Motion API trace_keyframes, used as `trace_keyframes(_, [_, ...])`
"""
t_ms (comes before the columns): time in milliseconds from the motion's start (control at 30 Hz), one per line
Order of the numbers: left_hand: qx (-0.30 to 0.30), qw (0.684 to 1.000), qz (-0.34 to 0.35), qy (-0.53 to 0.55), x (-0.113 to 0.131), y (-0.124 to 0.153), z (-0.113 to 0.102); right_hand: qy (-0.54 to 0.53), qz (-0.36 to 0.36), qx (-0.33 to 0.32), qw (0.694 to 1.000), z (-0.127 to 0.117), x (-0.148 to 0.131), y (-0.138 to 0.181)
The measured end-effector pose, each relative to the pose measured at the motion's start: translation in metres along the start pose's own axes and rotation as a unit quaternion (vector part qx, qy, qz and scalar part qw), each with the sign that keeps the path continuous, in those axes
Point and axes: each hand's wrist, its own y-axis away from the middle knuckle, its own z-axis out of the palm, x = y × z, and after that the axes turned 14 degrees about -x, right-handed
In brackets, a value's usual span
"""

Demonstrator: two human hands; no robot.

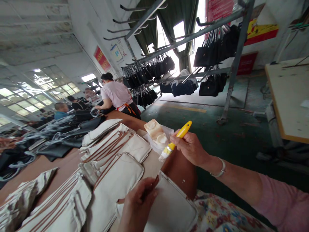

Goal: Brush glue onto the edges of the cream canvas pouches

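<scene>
My right hand [190, 146] grips a yellow-handled paintbrush [183, 129], its bristles pointing down and coated in white. Below the brush, my left hand [140, 203] is closed on the edge of a cream fabric pouch [169, 206] with brown edging, which lies partly over my lap. The brush tip is above the pouch and apart from it. Just beyond the brush, a tan container [154, 129] with white paste in it rests on a whitish sheet [154, 144] near the table edge. Stacks of similar cream pouches [118, 183] lie left of my left hand.
Black bags with pale straps [65, 145] are heaped along the brown table [62, 161]. A person in a light shirt [118, 93] stands at its far end. A wheeled metal rack [233, 71] hung with black bags [207, 54] stands beyond. Another table [289, 93] is at right.
</scene>
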Motion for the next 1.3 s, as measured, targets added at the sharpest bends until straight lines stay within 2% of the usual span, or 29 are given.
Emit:
trace_keyframes(33, [0.024, 0.999, 0.02, -0.038, 0.001, 0.004, 0.005, -0.02, 0.01, -0.007, 1.0, -0.001, 0.001, 0.0])
trace_keyframes(100, [0.065, 0.984, 0.102, -0.133, 0.002, 0.012, 0.014, -0.075, 0.042, -0.028, 0.996, 0.001, 0.004, 0.001])
trace_keyframes(233, [0.116, 0.909, 0.286, -0.281, 0.002, 0.03, 0.024, -0.167, 0.096, -0.083, 0.978, 0.01, 0.002, 0.008])
trace_keyframes(300, [0.133, 0.872, 0.309, -0.356, 0.002, 0.04, 0.025, -0.169, 0.107, -0.124, 0.972, 0.016, -0.004, 0.012])
trace_keyframes(367, [0.12, 0.841, 0.308, -0.429, 0.004, 0.049, 0.025, -0.164, 0.114, -0.172, 0.965, 0.022, -0.011, 0.016])
trace_keyframes(467, [0.103, 0.814, 0.299, -0.487, 0.004, 0.06, 0.028, -0.157, 0.124, -0.255, 0.946, 0.029, -0.019, 0.022])
trace_keyframes(567, [0.106, 0.821, 0.296, -0.476, 0.001, 0.064, 0.031, -0.16, 0.129, -0.317, 0.926, 0.031, -0.026, 0.027])
trace_keyframes(667, [0.127, 0.824, 0.31, -0.457, -0.004, 0.064, 0.031, -0.173, 0.139, -0.355, 0.908, 0.022, -0.034, 0.029])
trace_keyframes(733, [0.141, 0.817, 0.315, -0.462, -0.005, 0.065, 0.031, -0.177, 0.14, -0.334, 0.915, 0.012, -0.039, 0.027])
trace_keyframes(833, [0.136, 0.805, 0.325, -0.477, -0.003, 0.066, 0.032, -0.184, 0.115, -0.235, 0.948, 0.005, -0.041, 0.019])
trace_keyframes(900, [0.125, 0.802, 0.324, -0.486, -0.003, 0.066, 0.033, -0.189, 0.1, -0.194, 0.957, 0.008, -0.037, 0.015])
trace_keyframes(967, [0.114, 0.806, 0.318, -0.486, -0.003, 0.067, 0.034, -0.188, 0.105, -0.21, 0.954, 0.017, -0.032, 0.014])
trace_keyframes(1067, [0.114, 0.819, 0.31, -0.47, -0.004, 0.066, 0.031, -0.178, 0.122, -0.306, 0.927, 0.026, -0.026, 0.017])
trace_keyframes(1133, [0.137, 0.817, 0.32, -0.459, -0.005, 0.066, 0.03, -0.169, 0.11, -0.353, 0.913, 0.022, -0.026, 0.019])
trace_keyframes(1200, [0.151, 0.813, 0.327, -0.458, -0.005, 0.065, 0.029, -0.151, 0.092, -0.351, 0.92, 0.011, -0.029, 0.018])
trace_keyframes(1300, [0.132, 0.819, 0.302, -0.47, -0.003, 0.064, 0.031, -0.146, 0.075, -0.28, 0.946, -0.002, -0.034, 0.014])
